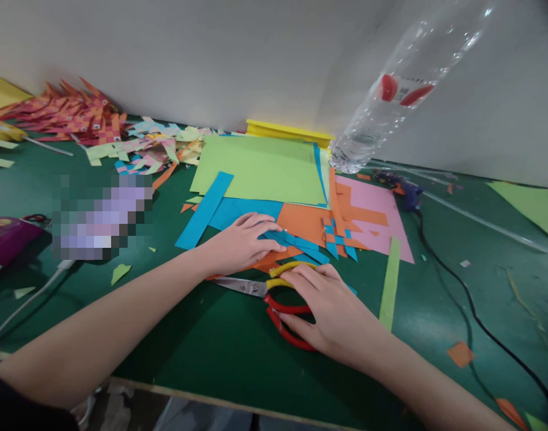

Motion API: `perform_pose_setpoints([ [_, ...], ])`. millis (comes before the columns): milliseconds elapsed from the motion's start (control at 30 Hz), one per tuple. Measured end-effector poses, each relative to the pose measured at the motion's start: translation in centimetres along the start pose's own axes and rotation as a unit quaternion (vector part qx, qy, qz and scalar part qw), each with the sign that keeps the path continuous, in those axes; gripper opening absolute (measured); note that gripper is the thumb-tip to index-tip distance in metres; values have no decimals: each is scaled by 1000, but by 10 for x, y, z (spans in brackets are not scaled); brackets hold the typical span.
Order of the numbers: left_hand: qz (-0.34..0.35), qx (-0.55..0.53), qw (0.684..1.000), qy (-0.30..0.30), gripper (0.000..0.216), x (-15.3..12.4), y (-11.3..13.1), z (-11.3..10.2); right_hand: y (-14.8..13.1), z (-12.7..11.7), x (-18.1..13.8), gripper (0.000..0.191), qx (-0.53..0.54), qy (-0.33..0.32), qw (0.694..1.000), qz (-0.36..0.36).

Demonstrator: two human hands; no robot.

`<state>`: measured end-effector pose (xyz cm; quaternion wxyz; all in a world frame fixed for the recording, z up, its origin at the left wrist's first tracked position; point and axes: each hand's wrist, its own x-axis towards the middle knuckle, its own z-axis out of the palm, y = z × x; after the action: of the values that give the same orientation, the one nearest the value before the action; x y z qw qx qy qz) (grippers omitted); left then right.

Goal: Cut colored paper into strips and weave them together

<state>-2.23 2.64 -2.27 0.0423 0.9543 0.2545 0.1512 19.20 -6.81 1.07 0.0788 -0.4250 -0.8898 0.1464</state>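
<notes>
My right hand [341, 314] grips a pair of scissors [256, 287] by its yellow and red handles. The blades point left over the green tabletop. My left hand [235, 242] reaches over a loose pile of blue strips [303, 242] and orange strips [274, 258]. Its fingers are outstretched and a little apart, with the tips at the pile; whether they press on a strip is hard to see. Right of the pile lies a small woven blue-and-orange paper piece [339, 236]. Green paper sheets [260, 167] are stacked behind, with a wide blue strip [205, 209] at their left.
A clear plastic bottle [399, 96] stands at the back right, near a glue gun [403, 190] with a black cord. Woven red-and-orange paper pieces [76, 111] heap up back left. A blurred-out purple object [103, 221] and a magenta device [13, 239] lie left.
</notes>
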Motion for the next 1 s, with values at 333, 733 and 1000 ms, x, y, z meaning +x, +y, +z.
perform_pose_setpoints([
  [333, -3, -8, 1000, -15, 34, 0, -1, -1, -9, 1, -1, 32, 11, -15, 1000, -22],
  [733, -14, -75, 996, 37, 32, -2, -6, -4, 4, -15, -3, 29, 33, 0, 999, -36],
  [1000, -90, -94, 984, 124, 28, -5, -13, -9, 53, -30, -5, 31, 15, 34, 999, -39],
])
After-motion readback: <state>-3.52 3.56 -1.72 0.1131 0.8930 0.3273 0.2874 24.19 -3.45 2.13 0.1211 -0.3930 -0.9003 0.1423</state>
